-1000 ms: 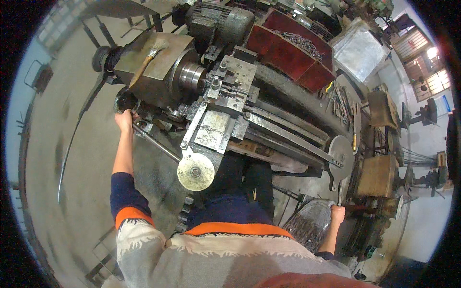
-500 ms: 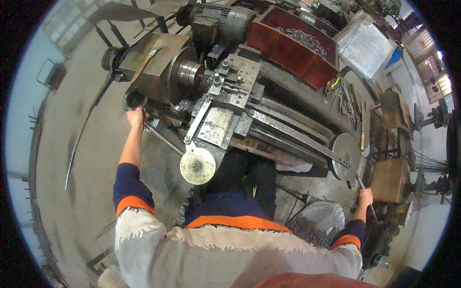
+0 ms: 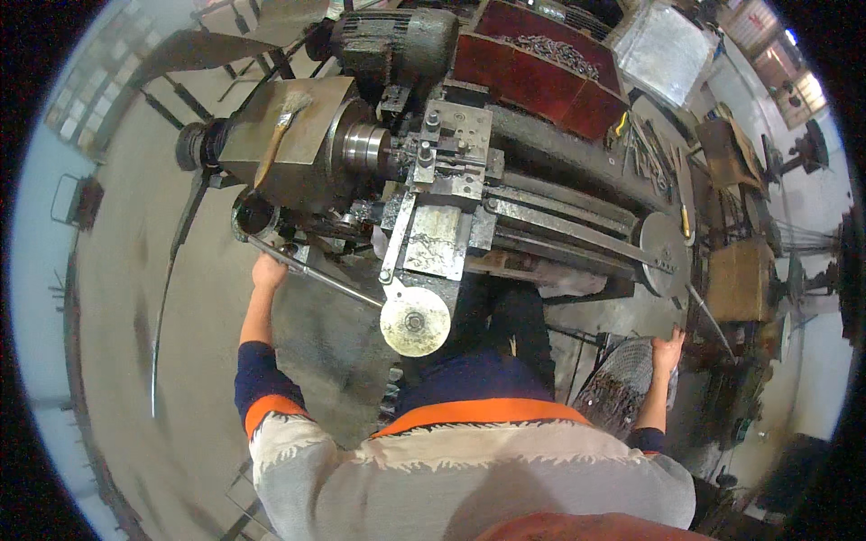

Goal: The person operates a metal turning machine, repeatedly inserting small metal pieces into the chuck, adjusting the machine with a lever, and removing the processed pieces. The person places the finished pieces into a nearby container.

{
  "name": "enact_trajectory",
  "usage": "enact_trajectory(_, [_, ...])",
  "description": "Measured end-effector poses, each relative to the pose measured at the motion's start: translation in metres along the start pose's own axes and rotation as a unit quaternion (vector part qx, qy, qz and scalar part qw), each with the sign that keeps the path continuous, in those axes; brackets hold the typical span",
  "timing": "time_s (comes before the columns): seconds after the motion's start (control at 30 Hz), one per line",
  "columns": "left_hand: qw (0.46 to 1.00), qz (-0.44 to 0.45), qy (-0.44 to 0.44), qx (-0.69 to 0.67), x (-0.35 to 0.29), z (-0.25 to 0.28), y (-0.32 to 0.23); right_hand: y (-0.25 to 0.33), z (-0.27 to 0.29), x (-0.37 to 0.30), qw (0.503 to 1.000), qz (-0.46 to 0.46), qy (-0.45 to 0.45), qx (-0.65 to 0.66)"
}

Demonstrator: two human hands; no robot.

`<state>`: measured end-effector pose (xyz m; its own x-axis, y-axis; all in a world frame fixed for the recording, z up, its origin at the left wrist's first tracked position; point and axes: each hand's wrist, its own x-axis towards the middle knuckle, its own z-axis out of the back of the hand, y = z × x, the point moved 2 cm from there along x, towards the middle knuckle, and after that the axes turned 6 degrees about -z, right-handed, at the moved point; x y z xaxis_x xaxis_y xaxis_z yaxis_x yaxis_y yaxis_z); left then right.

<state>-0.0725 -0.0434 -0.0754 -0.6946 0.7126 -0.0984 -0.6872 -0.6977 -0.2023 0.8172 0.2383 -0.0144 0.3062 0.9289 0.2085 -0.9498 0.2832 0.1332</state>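
My left hand [image 3: 268, 270] is at the lathe's left front, against the underside of a slanting metal lever [image 3: 332, 286]. Its fingers are mostly hidden, so I cannot tell what they hold. A dark round cup [image 3: 255, 213] opens just above it. At the right, my right hand [image 3: 667, 350] is open with fingers apart, beside a mesh basket [image 3: 618, 383] of dark metal bits. A thin rod handle [image 3: 711, 323] slants past it, apart from the fingers. Between my hands stand the tool carriage [image 3: 451, 144], a pale round disc [image 3: 415, 321] and a grey handwheel [image 3: 663, 255].
The chuck [image 3: 365, 147] projects from the headstock, on which a wooden-handled brush [image 3: 278, 140] lies. Behind are a motor [image 3: 397, 41] and a red bin [image 3: 541, 77] of small metal parts. Hand tools [image 3: 654, 158] lie at the far right. A long thin rod [image 3: 165, 316] reaches out at the left.
My left hand has moved from the round cup to beside the lever. My right hand has let go of the rod handle and opened near the basket. The whole view has shifted.
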Motion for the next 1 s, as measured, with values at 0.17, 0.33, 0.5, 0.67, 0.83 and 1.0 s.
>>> enact_trajectory(0.17, [0.999, 0.033, -0.007, -0.007, 0.014, -0.027, -0.016, 0.021, 0.020, -0.006, 0.994, 0.100, -0.036, 0.021])
enact_trajectory(0.33, [0.982, 0.046, -0.134, -0.122, 0.031, -0.122, 0.012, 0.078, 0.050, -0.004, 0.992, 0.061, 0.048, 0.101])
enact_trajectory(0.5, [0.994, 0.005, 0.081, 0.067, 0.005, -0.044, 0.001, 0.151, 0.117, 0.013, 0.975, 0.154, -0.019, 0.161])
enact_trajectory(0.67, [0.991, 0.078, 0.104, -0.027, -0.005, -0.036, 0.020, 0.299, 0.163, 0.015, 0.902, 0.328, -0.004, 0.280])
enact_trajectory(0.83, [0.988, -0.059, 0.068, -0.127, -0.038, 0.073, 0.021, 0.461, 0.175, -0.046, 0.748, 0.531, 0.127, 0.378])
enact_trajectory(1.0, [0.969, 0.075, -0.234, -0.006, -0.106, 0.238, 0.079, 0.603, 0.172, -0.146, 0.714, 0.665, 0.192, 0.105])
